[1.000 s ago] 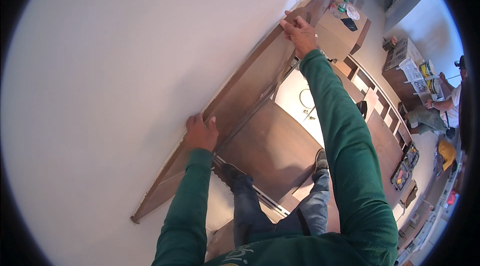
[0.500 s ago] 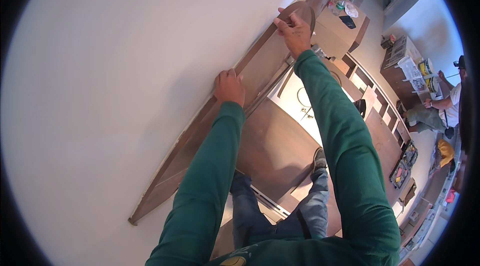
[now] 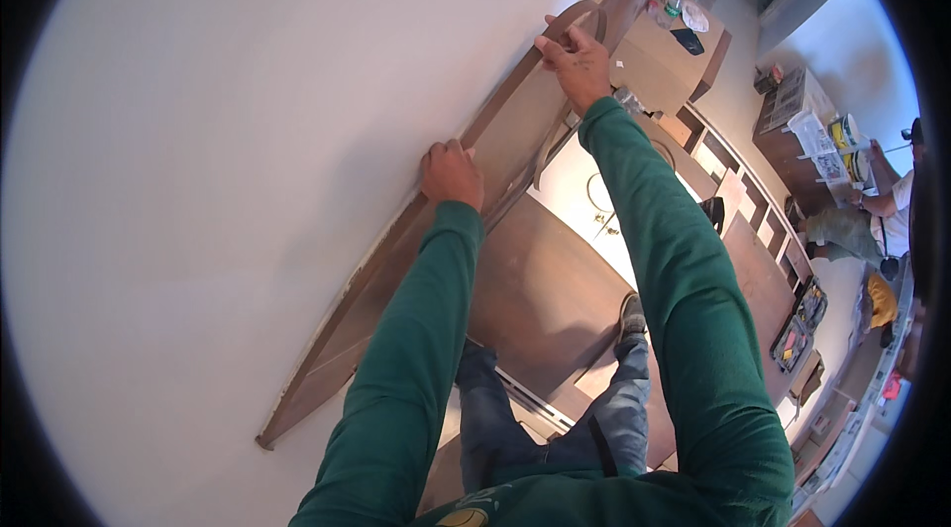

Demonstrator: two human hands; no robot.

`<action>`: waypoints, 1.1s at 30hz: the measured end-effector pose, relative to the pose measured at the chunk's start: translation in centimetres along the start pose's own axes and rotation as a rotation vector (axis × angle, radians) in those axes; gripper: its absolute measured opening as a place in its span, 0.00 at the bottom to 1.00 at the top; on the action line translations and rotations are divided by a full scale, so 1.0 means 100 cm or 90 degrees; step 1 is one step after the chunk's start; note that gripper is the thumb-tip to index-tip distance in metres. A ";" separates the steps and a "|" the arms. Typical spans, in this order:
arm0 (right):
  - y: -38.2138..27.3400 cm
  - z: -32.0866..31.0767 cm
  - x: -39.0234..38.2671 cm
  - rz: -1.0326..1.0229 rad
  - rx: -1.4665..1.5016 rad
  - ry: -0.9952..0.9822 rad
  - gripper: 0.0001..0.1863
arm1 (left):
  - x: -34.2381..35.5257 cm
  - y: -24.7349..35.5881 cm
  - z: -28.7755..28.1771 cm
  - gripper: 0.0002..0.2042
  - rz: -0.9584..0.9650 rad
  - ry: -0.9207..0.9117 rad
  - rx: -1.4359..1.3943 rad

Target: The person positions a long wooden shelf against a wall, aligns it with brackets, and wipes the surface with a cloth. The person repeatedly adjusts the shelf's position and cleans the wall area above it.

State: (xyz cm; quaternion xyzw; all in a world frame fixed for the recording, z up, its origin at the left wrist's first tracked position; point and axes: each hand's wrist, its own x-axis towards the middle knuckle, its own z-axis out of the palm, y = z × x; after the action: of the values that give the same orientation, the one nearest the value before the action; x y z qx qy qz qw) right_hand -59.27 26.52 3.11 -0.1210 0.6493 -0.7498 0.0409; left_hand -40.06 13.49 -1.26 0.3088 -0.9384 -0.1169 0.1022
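Left hand (image 3: 453,175) is laid half-curled, its grip unclear, on the brown panel's (image 3: 525,121) edge, along which a thin strip (image 3: 503,97) is pinched by the closed right hand (image 3: 581,66), seemingly for alignment.

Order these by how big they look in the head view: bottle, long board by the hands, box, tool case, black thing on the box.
1. Board
2. Box
3. Tool case
4. Bottle and black thing: too alike to rank
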 end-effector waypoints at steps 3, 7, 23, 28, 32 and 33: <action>0.002 0.001 0.003 0.013 -0.002 0.001 0.21 | 0.001 0.001 0.002 0.07 0.005 0.008 0.009; 0.005 0.003 0.004 0.018 -0.006 0.007 0.22 | 0.001 0.000 0.008 0.08 0.007 0.026 0.026; 0.001 0.005 -0.010 0.018 -0.018 0.042 0.27 | -0.040 -0.066 -0.021 0.15 -0.036 -0.006 -0.030; 0.001 0.007 -0.012 0.011 -0.025 0.049 0.26 | -0.032 -0.036 -0.038 0.12 -0.053 -0.076 -0.013; -0.004 0.017 -0.014 0.026 0.004 0.011 0.27 | -0.021 -0.024 -0.021 0.14 0.059 0.025 -0.001; -0.002 0.019 -0.015 0.020 0.006 0.007 0.27 | -0.012 -0.021 -0.014 0.13 0.055 0.015 0.009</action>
State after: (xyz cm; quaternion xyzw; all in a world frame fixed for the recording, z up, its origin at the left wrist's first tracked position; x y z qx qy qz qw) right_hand -57.34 25.07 3.36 -0.1068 0.6477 -0.7527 0.0497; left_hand -37.57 12.38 -0.62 0.2701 -0.9503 -0.1024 0.1158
